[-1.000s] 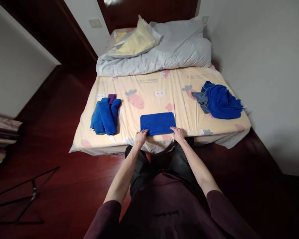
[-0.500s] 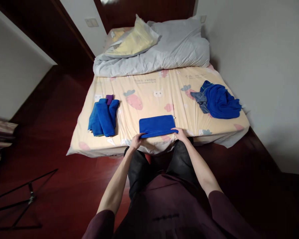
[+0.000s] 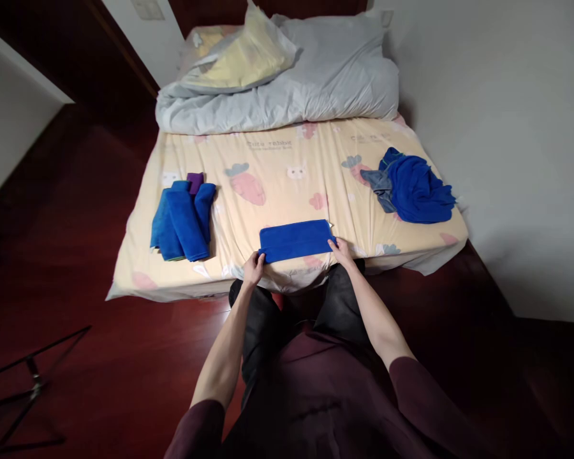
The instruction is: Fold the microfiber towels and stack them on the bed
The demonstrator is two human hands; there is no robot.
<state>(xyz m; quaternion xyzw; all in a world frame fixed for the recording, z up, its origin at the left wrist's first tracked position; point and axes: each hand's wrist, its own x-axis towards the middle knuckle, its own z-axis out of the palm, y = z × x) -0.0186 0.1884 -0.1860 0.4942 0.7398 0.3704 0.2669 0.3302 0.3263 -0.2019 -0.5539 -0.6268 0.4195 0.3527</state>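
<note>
Both hands pinch the near corners of a folded blue towel (image 3: 296, 240) at the near edge of the bed (image 3: 287, 185). The left hand (image 3: 254, 268) grips the towel's near-left corner, thumb on top and fingers curled under the cloth. The right hand (image 3: 342, 251) closes on the near-right corner in the same way, though its fingertips are partly hidden by the fabric. The towel is folded into a long, narrow band. Its long axis runs left to right across the bed, roughly parallel to the mattress's near edge, with the right end sitting slightly farther than the left. The near long edge looks lifted just off the sheet between the two hands, while the far edge lies flat.

To the left on the sheet, well apart from the towel in hand, lies a small stack of folded blue towels (image 3: 182, 220) with their long axes running near to far, and a purple cloth (image 3: 194, 182) touches their far end. Toward the far right of the mattress sits a crumpled heap of blue cloths (image 3: 416, 190), with a greyer piece showing on its left side. A grey duvet (image 3: 287, 83) is bunched along the far end of the bed. A black metal stand (image 3: 23, 389) rests on the dark red floor at the near left.
</note>
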